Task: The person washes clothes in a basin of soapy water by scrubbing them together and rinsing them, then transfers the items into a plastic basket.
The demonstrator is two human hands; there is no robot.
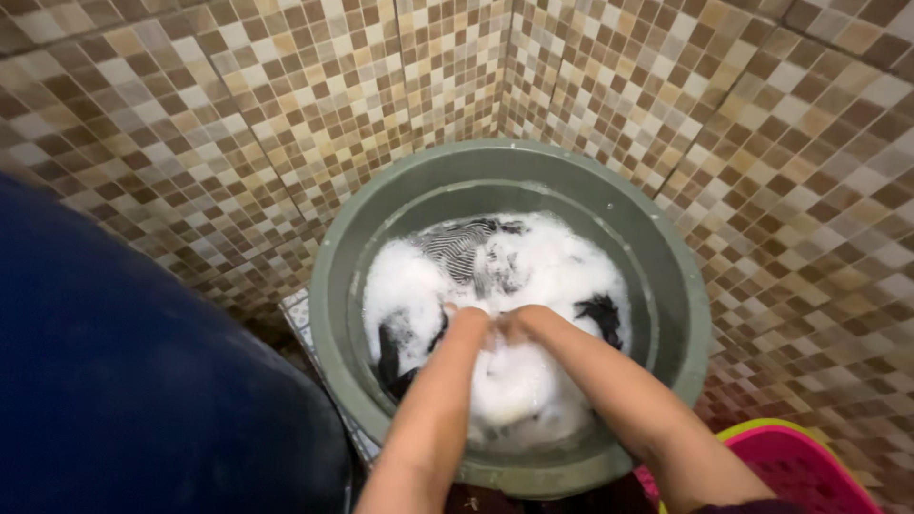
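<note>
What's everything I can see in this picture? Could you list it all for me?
basin: one, grey-green, round, in the tiled corner, centre of view
soap foam: one mass, white, filling the basin
striped cloth: one, black and white, showing through the foam at the back
dark cloth: a few black patches, at the left and right edges of the foam
mosaic tiles: many, brown, tan and cream, on the walls around the basin
basket: one, pink with a yellow-green rim, bottom right
dark blue cloth: one, large, lower left
left hand: one, sunk in the foam
right hand: one, sunk in the foam beside the left
</note>
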